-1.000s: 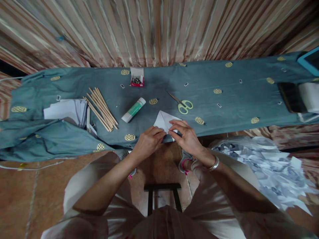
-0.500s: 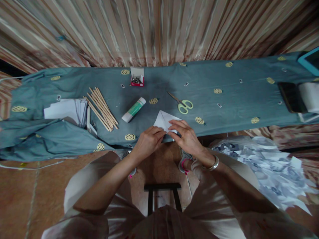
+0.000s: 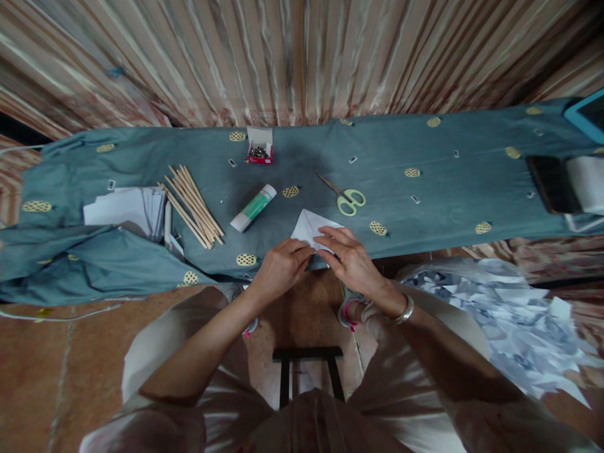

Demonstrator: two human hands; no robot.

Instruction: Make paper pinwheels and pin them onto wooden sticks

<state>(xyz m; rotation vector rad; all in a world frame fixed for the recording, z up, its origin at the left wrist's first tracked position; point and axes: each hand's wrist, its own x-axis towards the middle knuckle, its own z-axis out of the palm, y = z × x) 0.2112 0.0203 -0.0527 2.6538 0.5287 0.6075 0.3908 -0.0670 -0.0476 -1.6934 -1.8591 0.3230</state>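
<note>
A folded piece of white paper (image 3: 304, 225) lies at the table's front edge, with a crease running down from its top point. My left hand (image 3: 284, 265) pinches its lower left edge, fingers closed. Over the right part of the paper rests my right hand (image 3: 348, 258), its fingers apart and fingertips on the sheet. Beyond the paper are scissors (image 3: 348, 200) with light green handles. A green and white glue stick (image 3: 255, 207) lies to the left of the paper.
Several wooden sticks (image 3: 193, 207) lie beside a stack of white paper (image 3: 125, 211) on the left. A small red box (image 3: 259, 154) of metal pieces stands at the back. On the right are a dark phone (image 3: 547, 184) and, below, a bag of paper scraps (image 3: 514, 314).
My right hand's fingers have shifted slightly left across the paper. My left hand and the paper stay almost where they were.
</note>
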